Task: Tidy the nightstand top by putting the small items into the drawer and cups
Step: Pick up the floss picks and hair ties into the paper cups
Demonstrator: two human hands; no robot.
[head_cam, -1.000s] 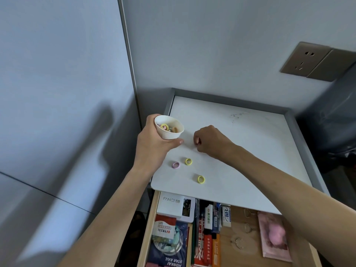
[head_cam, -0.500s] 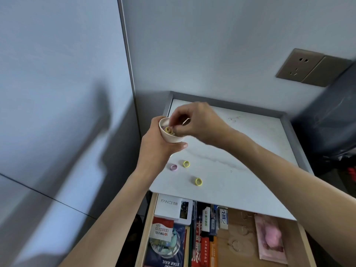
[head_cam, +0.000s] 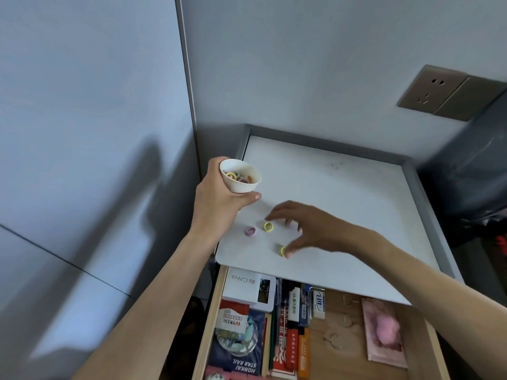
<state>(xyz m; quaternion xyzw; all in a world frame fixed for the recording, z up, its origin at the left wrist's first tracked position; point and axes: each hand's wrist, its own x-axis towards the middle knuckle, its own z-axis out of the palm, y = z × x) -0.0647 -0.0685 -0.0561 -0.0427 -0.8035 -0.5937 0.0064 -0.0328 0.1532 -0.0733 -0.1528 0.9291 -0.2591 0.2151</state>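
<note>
Right hand (head_cam: 315,231), fingers spread, hangs over the yellow hair ties (head_cam: 268,226) near the nightstand top's (head_cam: 356,204) front-left corner; left hand (head_cam: 219,204) grips the paper cup (head_cam: 241,185).

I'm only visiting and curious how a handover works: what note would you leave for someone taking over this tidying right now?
The left hand grips the white cup above the left edge of the nightstand top.
The right hand is open, fingers spread low over the loose rings, thumb beside the front yellow ring, gripping nothing.
Done: several coloured rings lie in the cup.
Left: pink ring, back yellow ring and front yellow ring go into the cup. The drawer stands open.
</note>
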